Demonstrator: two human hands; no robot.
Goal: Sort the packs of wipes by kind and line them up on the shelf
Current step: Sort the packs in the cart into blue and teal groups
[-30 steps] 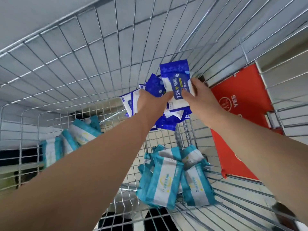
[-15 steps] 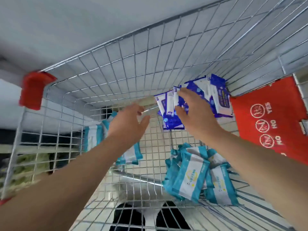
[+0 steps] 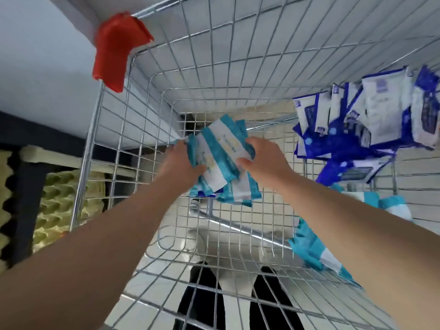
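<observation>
Curled fingers of the left hand [image 3: 182, 163] and right hand [image 3: 262, 156] are now clamping the teal packs [image 3: 215, 151] in the middle of the cart [image 3: 214, 75], having left the blue packs [image 3: 371, 120] bunched at two o'clock. The blue kind is looking gathered, and the teal sorting is beginning.

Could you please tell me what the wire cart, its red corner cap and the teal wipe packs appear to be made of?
The wire cart looks like bright plated steel: thin silvery rods in a grid, with glints. The red corner cap seems moulded plastic, smooth and evenly coloured, though blurred. The teal wipe packs look like soft printed plastic film, creased at their edges.
</observation>
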